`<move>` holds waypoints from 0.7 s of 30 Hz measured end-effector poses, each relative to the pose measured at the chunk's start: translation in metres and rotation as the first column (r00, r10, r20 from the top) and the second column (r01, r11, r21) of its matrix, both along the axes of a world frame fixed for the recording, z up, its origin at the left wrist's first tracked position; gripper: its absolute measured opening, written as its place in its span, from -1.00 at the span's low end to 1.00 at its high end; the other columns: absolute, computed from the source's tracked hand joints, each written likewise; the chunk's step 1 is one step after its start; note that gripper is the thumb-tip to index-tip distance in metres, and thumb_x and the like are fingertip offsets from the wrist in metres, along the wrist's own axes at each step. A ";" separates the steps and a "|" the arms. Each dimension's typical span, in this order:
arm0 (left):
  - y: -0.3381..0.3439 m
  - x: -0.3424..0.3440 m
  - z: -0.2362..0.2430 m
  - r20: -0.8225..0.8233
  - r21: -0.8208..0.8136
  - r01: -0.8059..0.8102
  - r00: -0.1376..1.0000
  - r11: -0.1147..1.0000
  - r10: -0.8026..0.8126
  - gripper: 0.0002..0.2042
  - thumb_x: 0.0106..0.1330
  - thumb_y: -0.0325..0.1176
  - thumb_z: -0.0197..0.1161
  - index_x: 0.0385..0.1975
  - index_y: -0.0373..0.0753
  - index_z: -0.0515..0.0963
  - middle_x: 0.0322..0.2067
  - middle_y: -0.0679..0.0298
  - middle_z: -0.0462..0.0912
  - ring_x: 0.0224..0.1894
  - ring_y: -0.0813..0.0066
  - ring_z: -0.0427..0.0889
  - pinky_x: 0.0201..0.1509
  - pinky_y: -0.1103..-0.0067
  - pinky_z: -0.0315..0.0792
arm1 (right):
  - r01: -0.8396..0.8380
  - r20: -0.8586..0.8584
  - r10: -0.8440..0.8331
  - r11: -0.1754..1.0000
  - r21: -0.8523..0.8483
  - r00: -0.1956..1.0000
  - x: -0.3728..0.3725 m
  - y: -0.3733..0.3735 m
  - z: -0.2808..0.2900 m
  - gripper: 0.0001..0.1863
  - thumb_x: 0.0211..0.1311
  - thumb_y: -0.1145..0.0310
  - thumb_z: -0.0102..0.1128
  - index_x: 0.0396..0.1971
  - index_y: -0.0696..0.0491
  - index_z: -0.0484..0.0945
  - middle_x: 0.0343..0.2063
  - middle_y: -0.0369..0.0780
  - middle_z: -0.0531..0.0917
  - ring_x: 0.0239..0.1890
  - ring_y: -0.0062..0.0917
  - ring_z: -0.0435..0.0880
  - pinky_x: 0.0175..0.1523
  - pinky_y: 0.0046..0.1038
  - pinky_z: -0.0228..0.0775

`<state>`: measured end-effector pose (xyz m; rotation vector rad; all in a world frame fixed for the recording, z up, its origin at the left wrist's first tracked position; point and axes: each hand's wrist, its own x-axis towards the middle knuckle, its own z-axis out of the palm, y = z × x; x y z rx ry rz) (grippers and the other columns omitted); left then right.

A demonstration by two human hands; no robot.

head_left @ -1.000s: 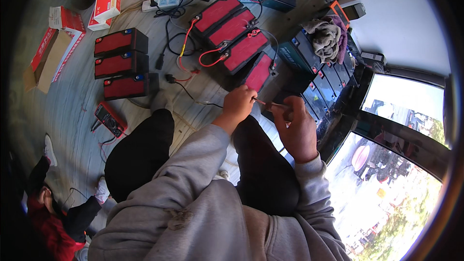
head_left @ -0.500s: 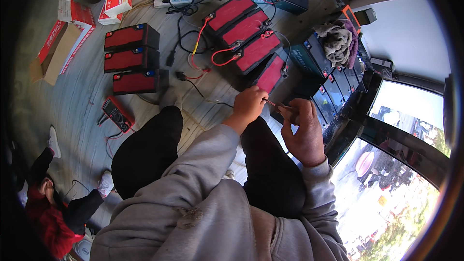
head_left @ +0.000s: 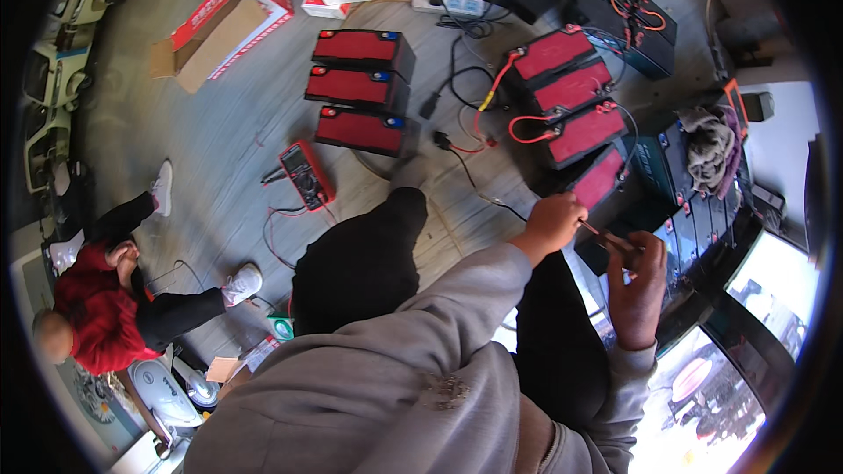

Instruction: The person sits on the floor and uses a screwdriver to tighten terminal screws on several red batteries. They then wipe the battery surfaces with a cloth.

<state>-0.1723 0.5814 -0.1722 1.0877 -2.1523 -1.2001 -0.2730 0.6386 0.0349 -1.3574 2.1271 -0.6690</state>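
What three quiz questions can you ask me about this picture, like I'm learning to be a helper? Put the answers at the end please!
1. Fill in the missing word: the person's ____ hand holds the handle of the screwdriver-like tool.
2. True or false: the red meter lies on the floor.
3. Pick one: how many red-and-black batteries are in the row closest to the meter?
A) one
B) three
C) seven

Key:
1. Right. The right hand holds the handle, and the left hand is at the other end.
2. True.
3. B.
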 end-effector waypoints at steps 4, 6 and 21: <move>0.001 -0.001 0.001 0.003 0.005 -0.016 1.000 1.000 0.016 -0.93 0.09 -0.37 0.35 -0.48 -0.05 0.58 -0.43 0.30 0.53 -0.28 0.21 0.60 -0.29 0.31 0.46 | 0.022 -0.143 -0.016 0.999 0.042 0.990 -0.002 0.001 0.002 -0.67 0.22 0.55 0.25 -0.04 0.19 0.41 -0.19 -0.06 0.56 -0.26 -0.29 0.70 -0.20 -0.40 0.50; 0.001 -0.001 0.001 0.004 0.012 -0.014 1.000 1.000 0.014 -0.94 0.08 -0.38 0.35 -0.48 -0.05 0.59 -0.44 0.29 0.53 -0.28 0.20 0.60 -0.28 0.30 0.46 | -0.007 -0.109 0.007 1.000 0.003 0.994 -0.001 0.003 0.001 -0.65 0.19 0.59 0.24 -0.03 0.18 0.41 -0.19 -0.07 0.55 -0.26 -0.29 0.70 -0.22 -0.41 0.51; 0.001 -0.002 0.000 0.086 0.048 0.016 0.996 0.999 -0.020 -0.95 0.09 -0.36 0.35 -0.45 -0.05 0.62 -0.38 0.29 0.56 -0.21 0.21 0.62 -0.24 0.30 0.49 | 0.010 0.023 -0.009 0.999 -0.047 1.000 0.000 0.005 -0.003 -0.74 0.28 0.59 0.20 -0.07 0.18 0.40 -0.20 -0.06 0.61 -0.20 -0.32 0.73 -0.12 -0.39 0.56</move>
